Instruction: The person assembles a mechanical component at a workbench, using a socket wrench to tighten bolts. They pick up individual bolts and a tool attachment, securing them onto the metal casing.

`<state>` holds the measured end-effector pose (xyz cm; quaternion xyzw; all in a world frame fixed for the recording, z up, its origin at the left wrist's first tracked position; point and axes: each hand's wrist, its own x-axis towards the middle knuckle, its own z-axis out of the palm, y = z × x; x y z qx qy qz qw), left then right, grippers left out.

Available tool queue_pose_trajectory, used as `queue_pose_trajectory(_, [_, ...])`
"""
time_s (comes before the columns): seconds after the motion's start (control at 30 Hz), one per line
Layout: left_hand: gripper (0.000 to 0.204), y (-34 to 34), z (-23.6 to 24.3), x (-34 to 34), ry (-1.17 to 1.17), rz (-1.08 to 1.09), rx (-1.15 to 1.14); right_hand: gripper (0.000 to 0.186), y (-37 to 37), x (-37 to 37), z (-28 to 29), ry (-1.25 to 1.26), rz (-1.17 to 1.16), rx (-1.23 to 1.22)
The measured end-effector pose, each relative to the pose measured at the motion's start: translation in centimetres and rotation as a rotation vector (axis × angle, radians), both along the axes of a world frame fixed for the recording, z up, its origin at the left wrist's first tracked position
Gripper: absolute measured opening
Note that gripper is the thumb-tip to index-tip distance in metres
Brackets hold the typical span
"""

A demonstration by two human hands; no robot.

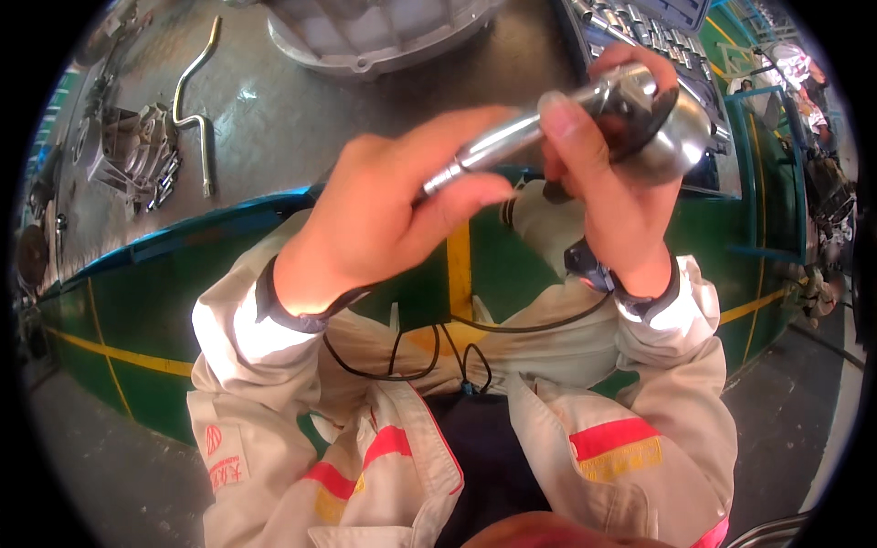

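Above the near edge of the metal workbench, both hands grip a chrome socket-wrench handle [512, 135], slanting up to the right. My left hand [365, 205] is closed around its thinner lower end, thumb along the bar. Toward its upper end, my right hand [617, 196] is closed, thumb pressed on the shaft and fingers curled behind. Against the right palm sits a wide, shiny metal cylinder [681, 142] with a dark band; I cannot tell whether it is a large socket joined to the handle. Fingers partly hide the tool's upper end.
On the workbench [247, 137] lie a bent metal bar [194, 119] and a cast metal part [137, 151] at left. A large round housing [365, 41] stands at the back. An opened socket case [653, 32] lies back right. Cables [393, 370] hang before my body.
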<state>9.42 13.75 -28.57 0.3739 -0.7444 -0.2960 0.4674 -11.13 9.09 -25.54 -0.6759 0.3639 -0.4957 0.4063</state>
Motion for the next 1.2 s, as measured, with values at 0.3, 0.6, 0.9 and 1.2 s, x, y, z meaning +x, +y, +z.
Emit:
queue_pose_trajectory(0.3, [0.025, -0.4, 0.3, 1.8, 0.105, 0.013, 0.472, 0.077, -1.4, -3.7, 2.3, -0.011, 0.380, 0.373])
queue_pose_trajectory(0.6, [0.023, 0.1, 0.5, 2.3, -0.013, 0.038, 0.288, 0.103, -1.2, -3.2, 1.7, -0.114, 0.531, 0.748])
queue_pose_trajectory(0.9, [0.020, -0.8, 0.4, 2.9, -0.397, 0.161, -0.378, 0.093, -0.7, -3.3, 1.6, -0.035, 0.522, 1.077])
queue_pose_trajectory(1.2, [0.020, -0.8, 0.5, 2.8, -0.192, 0.173, -0.045, 0.086, -0.7, -2.7, -0.1, -0.077, 0.631, 1.030])
